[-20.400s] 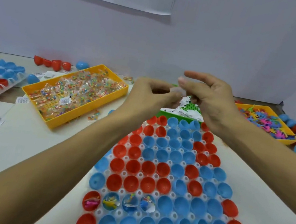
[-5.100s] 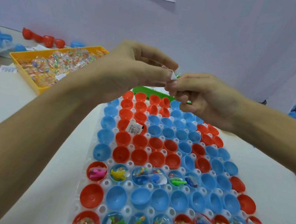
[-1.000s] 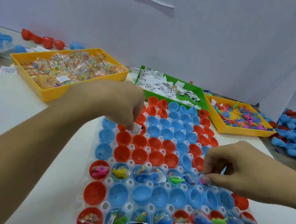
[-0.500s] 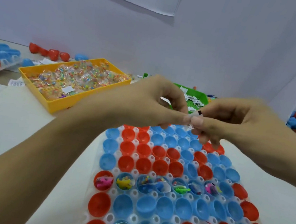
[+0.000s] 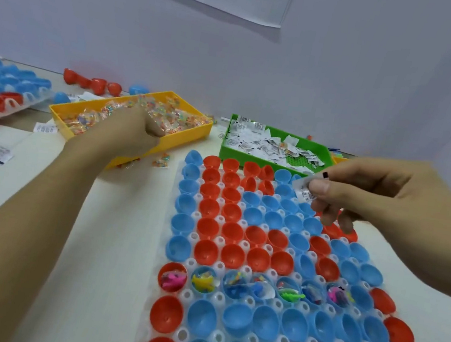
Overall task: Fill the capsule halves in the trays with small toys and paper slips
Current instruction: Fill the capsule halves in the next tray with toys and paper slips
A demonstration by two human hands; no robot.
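Red and blue plastic capsule halves (image 5: 259,258) fill the white tray (image 5: 194,236); right hand (image 5: 367,192) pinches a printed paper slip (image 5: 303,189); left hand (image 5: 133,133) reaches, clenched, into the yellow tray of wrapped toys (image 5: 188,136).

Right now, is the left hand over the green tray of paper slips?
No, the left hand reaches into the yellow tray of wrapped toys, while the green tray sits apart to its right.

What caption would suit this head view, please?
Left hand reaches into the yellow tray; right hand pinches a paper slip.
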